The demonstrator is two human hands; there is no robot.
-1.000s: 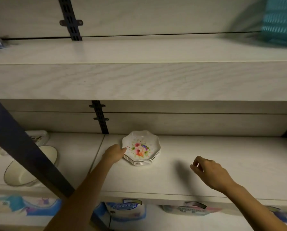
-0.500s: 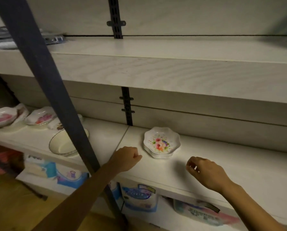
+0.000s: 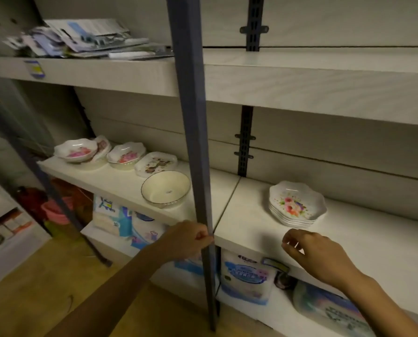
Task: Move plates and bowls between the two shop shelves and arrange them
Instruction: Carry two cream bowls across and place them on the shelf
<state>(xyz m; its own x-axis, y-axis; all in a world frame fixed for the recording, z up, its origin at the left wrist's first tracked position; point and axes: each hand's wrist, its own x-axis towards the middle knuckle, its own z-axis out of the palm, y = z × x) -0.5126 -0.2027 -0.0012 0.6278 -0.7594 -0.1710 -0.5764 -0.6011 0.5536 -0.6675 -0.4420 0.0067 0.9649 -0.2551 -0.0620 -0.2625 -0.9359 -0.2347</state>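
A stack of white scalloped plates with a flower print (image 3: 297, 205) sits on the right shelf (image 3: 363, 242). On the left shelf (image 3: 110, 181) stand a plain cream bowl (image 3: 165, 189), a rectangular patterned dish (image 3: 156, 164) and flowered bowls (image 3: 126, 155) (image 3: 76, 150). My left hand (image 3: 187, 239) is closed in a loose fist at the shelf's front edge, beside the blue upright post (image 3: 193, 132), holding nothing. My right hand (image 3: 312, 251) hovers over the right shelf just in front of the plate stack, fingers curled and empty.
The blue post crosses the view in front of the join of both shelves. Papers and packets (image 3: 86, 37) lie on the upper left shelf. Tissue packs (image 3: 247, 276) fill the shelf below. Pink basins (image 3: 57, 210) stand on the wooden floor at left.
My left hand let go of the plate stack and drew back left to the shelf edge by the post. The view swung left, revealing the left shelf's bowls. The right hand barely moved.
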